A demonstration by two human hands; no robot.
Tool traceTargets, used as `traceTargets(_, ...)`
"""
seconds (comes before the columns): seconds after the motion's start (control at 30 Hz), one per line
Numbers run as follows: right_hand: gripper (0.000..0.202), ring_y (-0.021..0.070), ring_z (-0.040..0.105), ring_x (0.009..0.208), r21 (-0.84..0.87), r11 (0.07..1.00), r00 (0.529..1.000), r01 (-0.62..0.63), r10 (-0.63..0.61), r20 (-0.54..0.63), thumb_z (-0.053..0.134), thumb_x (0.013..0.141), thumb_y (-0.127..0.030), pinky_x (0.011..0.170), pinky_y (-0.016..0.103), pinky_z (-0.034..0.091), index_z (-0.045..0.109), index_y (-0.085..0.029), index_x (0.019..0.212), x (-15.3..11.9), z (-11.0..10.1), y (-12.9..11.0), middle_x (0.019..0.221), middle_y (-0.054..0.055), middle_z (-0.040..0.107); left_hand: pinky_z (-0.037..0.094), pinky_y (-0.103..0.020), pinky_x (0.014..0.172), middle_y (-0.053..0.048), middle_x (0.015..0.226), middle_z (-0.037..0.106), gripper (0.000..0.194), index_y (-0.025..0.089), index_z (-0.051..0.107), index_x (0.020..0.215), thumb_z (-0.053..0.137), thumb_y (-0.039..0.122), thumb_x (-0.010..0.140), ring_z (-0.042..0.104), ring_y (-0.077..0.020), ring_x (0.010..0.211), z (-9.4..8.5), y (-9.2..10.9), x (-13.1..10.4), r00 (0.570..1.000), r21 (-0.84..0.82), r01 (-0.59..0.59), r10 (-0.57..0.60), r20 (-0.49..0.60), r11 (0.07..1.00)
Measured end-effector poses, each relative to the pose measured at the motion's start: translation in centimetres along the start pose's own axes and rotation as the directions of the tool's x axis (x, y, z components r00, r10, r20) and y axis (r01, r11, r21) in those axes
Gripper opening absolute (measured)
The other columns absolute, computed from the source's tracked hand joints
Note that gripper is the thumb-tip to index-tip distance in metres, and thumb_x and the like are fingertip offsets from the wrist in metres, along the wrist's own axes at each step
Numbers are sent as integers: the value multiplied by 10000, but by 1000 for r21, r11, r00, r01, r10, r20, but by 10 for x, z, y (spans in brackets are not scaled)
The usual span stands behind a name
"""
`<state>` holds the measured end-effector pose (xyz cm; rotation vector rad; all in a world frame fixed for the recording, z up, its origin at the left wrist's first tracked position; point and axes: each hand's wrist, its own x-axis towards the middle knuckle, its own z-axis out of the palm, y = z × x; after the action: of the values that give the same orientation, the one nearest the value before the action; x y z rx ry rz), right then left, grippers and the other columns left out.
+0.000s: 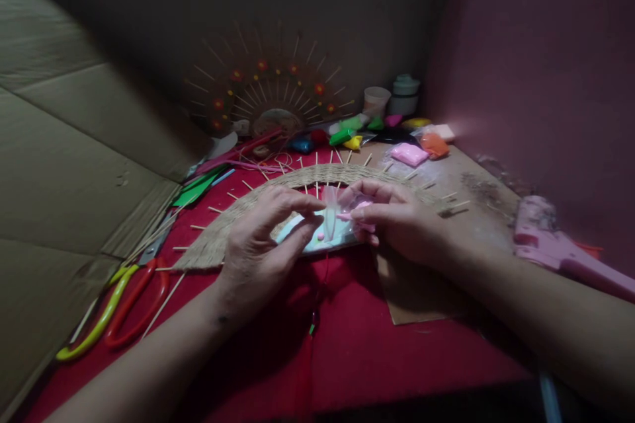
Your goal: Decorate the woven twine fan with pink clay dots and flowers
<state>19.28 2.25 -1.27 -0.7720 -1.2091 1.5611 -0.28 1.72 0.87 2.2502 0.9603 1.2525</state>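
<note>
My right hand (389, 211) is closed on a clear plastic packet of pink clay (366, 206), pinched between thumb and fingers. The packet's clear flap (330, 215) sticks out to the left. My left hand (270, 241) is beside that flap, its thumb and index finger curved with a small gap between their tips. Below both hands lies a pale blue half-round piece (308, 238) with a small pink dot (320, 236) on it. Around it arches a woven straw fan-shaped band (292, 180) with thin sticks poking out.
Scissors (133, 297) with red and yellow handles lie at left by a cardboard wall (89, 145). Several clay packets (409, 154) sit at the back near a cup (376, 102). A decorated fan (278, 79) stands behind. A pink glue gun (546, 238) lies at right.
</note>
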Motion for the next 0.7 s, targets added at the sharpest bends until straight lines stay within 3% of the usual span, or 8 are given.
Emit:
traceTargets(0.2, 200, 60, 462, 485, -74, 997, 1000, -8, 9, 14, 679, 706, -190, 403, 169, 340, 586, -160, 881, -1, -1, 3, 645, -35, 537, 444, -251, 799, -1, 888, 622, 121, 192, 661, 919, 615, 131, 825, 579, -120, 882, -2, 2, 3, 1000, 150, -9, 5, 28, 989)
traceTargets(0.37, 221, 65, 458, 479, -128, 992, 999, -15, 19, 29, 661, 721, -200, 405, 174, 339, 576, -172, 924, -1, -2, 3, 632, -37, 547, 471, -222, 737, 15, 900, 662, 210, 236, 675, 1016, 659, 217, 807, 612, -114, 827, -2, 3, 7, 987, 72, 135, -140, 75, 988)
traceTargets(0.47, 229, 65, 455, 479, -158, 987, 997, -40, 49, 53, 650, 702, -163, 414, 182, 344, 574, -165, 917, -2, 0, 1, 636, -35, 553, 475, -196, 635, 30, 799, 693, 138, 229, 708, 929, 668, 245, 798, 627, -104, 720, -2, 4, 7, 971, 56, 210, -215, 106, 976)
traceTargets(0.57, 250, 63, 457, 492, -164, 985, 996, -58, 69, 62, 631, 680, -103, 428, 183, 350, 583, -159, 919, -3, 2, -1, 653, -35, 555, 469, -184, 620, 41, 714, 703, 60, 201, 704, 782, 648, 199, 803, 623, -90, 650, -1, 4, 5, 980, 88, 147, -157, 121, 985)
traceTargets(0.7, 251, 66, 478, 529, -96, 995, 996, -29, 37, 81, 613, 682, -97, 458, 184, 355, 604, -155, 927, -3, 2, 0, 693, -26, 574, 476, -192, 681, 23, 790, 703, 102, 180, 675, 838, 603, 115, 805, 630, -93, 716, 0, 3, 0, 991, 83, 38, -48, 124, 996)
